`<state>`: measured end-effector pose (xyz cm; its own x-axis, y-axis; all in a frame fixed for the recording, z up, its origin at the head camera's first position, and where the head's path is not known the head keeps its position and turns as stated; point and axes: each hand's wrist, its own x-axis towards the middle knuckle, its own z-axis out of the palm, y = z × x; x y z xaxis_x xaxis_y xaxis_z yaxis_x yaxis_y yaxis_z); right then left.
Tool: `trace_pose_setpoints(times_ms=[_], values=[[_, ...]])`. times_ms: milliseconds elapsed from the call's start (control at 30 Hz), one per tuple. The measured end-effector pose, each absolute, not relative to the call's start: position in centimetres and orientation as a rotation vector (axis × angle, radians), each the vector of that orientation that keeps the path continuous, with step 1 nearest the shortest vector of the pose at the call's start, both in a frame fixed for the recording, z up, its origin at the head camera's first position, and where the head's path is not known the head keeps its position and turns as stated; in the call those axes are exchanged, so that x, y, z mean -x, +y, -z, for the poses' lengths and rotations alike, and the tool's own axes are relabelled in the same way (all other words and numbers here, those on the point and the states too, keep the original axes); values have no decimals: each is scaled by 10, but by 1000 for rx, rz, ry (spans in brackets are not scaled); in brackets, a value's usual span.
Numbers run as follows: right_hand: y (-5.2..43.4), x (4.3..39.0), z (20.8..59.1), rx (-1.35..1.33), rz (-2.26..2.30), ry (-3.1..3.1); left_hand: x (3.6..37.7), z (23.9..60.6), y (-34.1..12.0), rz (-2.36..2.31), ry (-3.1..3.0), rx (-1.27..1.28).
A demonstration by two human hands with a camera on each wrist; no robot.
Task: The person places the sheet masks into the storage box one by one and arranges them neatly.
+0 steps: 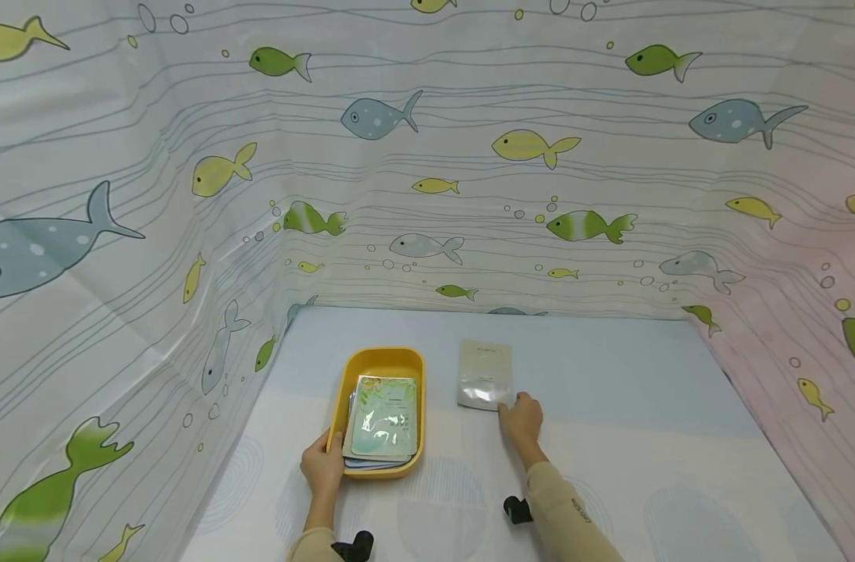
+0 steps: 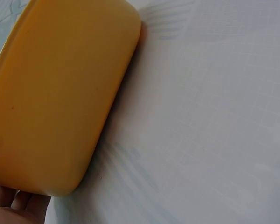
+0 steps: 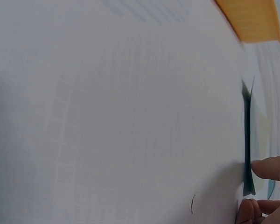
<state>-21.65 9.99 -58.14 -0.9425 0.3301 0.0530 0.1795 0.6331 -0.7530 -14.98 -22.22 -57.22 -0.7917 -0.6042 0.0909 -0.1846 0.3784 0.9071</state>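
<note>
A person's left hand (image 1: 322, 467) holds the near left corner of a yellow tray (image 1: 347, 382) on a pale table (image 1: 610, 437), fingers curled against its outer wall, as the left wrist view shows at the tray's base. The tray already carries a stack of flat packets (image 1: 383, 417), the top one glossy and green. To the right, well apart from the tray, a single silvery sachet (image 1: 484, 373) lies flat on the table. The right hand (image 1: 521, 417) rests at the sachet's near right corner, fingertips (image 3: 266, 167) touching its edge; the right wrist view shows that edge slightly lifted, though whether the fingers have a true pinch on it cannot be told. By appearances, the step in hand is picking up the loose sachet while the tray is steadied. The next move would call for a firm pinch on the thin edge, then a lift leftward over the tray's rim. A fish-print curtain (image 1: 469, 156) surrounds the table.
</note>
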Motion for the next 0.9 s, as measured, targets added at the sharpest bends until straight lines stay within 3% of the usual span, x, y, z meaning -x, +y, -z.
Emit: trace_pose_setpoints(times_ms=[900], values=[[104, 225, 579, 657, -1386, -2604, 151, 574, -223, 1391, -2229, -700]])
